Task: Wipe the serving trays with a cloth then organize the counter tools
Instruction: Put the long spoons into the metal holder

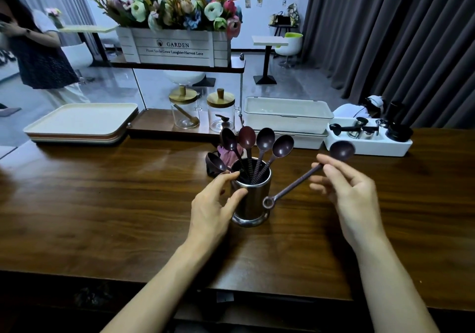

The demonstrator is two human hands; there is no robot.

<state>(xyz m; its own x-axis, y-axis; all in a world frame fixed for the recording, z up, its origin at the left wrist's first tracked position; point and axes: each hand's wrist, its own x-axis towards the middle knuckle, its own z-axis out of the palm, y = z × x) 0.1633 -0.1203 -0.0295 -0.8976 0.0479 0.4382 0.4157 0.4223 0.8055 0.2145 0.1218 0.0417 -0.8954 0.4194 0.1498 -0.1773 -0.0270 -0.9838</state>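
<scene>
the right hand [352,194] pinches 1 brown spoon [295,186] by its stem, its ring end just beside the metal cup [250,199]. the left hand [213,204] holds the cup, thumb on its wall. 5 more spoons [264,140] stand in it, mid counter [102,204]. a pink cloth [228,154] lies behind. trays [79,122] sit stacked at the far left edge.

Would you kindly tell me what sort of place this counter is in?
Most likely a café or coffee bar: a stack of serving trays, a white caddy of espresso tools on the wooden counter, and a small pedestal table with a chair behind.
</scene>
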